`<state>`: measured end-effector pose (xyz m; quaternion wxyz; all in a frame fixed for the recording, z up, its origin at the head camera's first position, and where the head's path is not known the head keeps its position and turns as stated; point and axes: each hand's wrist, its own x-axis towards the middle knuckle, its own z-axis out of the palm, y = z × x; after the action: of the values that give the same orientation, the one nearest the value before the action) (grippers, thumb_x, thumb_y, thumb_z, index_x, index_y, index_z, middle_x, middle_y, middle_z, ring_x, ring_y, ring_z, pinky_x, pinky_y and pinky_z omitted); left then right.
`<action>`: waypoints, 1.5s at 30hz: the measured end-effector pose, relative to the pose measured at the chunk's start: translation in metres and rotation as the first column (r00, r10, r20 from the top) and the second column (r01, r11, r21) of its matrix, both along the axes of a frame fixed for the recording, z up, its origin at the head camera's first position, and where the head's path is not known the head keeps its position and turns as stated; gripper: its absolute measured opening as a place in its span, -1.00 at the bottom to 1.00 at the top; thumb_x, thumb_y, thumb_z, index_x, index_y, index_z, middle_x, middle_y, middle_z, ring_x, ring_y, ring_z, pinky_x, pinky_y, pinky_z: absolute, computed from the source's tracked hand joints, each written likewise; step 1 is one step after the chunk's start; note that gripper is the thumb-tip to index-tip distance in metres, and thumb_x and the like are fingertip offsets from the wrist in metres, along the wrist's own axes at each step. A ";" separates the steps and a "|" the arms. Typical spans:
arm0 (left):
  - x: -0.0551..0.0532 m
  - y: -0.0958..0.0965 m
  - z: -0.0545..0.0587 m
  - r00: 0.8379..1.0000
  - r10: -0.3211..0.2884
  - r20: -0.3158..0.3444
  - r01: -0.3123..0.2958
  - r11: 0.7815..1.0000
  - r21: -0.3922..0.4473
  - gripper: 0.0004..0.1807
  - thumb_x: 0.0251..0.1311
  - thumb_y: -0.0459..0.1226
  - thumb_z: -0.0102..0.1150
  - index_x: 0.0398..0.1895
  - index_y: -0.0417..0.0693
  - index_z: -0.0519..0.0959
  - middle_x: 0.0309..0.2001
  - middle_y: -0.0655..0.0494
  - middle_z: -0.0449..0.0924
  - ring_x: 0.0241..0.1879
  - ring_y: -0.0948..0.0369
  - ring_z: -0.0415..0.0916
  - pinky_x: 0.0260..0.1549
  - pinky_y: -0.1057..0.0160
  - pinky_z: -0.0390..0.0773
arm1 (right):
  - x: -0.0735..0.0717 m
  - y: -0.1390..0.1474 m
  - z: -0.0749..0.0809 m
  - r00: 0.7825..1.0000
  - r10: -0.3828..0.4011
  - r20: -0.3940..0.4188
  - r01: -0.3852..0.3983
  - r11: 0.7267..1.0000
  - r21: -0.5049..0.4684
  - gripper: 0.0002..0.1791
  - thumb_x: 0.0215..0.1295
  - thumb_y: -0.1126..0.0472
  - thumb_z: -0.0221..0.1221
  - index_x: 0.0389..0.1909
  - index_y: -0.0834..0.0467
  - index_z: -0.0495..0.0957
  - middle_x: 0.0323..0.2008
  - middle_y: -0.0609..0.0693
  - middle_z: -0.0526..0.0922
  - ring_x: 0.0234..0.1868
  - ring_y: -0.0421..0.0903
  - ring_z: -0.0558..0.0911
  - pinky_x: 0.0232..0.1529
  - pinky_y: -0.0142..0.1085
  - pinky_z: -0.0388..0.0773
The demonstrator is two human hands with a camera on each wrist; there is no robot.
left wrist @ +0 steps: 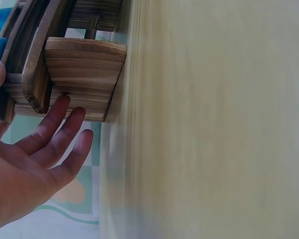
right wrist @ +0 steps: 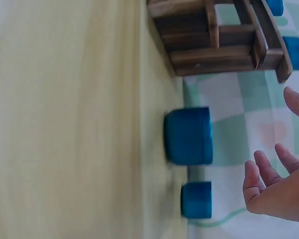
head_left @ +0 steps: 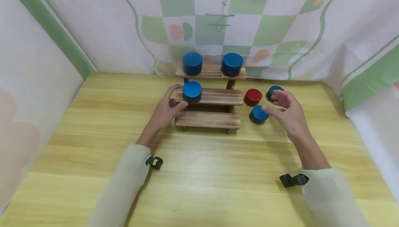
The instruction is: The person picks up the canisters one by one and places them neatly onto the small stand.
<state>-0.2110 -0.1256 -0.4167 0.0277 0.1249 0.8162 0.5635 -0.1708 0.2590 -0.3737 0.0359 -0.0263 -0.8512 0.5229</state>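
A three-step wooden stand (head_left: 208, 119) holds two round blue tins on its top step, the left one (head_left: 192, 64) and the right one (head_left: 232, 64). A third blue tin (head_left: 192, 92) sits at the left of the middle step. My left hand (head_left: 166, 108) is beside it, thumb and forefinger apart at its left side, the other fingers spread in the left wrist view. On the table to the right are a red tin (head_left: 253, 97), a near blue tin (head_left: 258, 115) and a far blue tin (head_left: 274, 93). My right hand (head_left: 290, 114) hovers over them, fingers parted, partly covering the far one.
The stand is on a light wooden table (head_left: 199, 175), close to its back edge. A curtain (head_left: 124, 40) with green checks hangs behind. The lowest step (head_left: 208, 119) bears no tin. Each sleeve cuff carries a small black camera (head_left: 154, 162).
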 end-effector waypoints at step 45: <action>-0.001 0.000 0.001 1.000 0.003 -0.013 -0.004 1.000 -0.017 -0.32 0.37 0.03 0.21 0.48 0.19 0.21 -0.53 -0.04 0.39 -0.48 0.05 0.36 -0.51 0.17 0.35 | 0.000 0.035 -0.036 0.944 0.122 0.307 -0.161 0.981 0.105 0.10 0.23 0.01 0.41 0.55 0.29 -0.08 0.41 0.43 0.14 0.39 0.40 0.14 0.32 0.25 0.17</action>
<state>-0.2117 -0.1255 -0.4157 0.0225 0.1269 0.8212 0.5559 -0.1703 0.2937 -0.4096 -0.1294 -0.0417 -0.8784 0.4582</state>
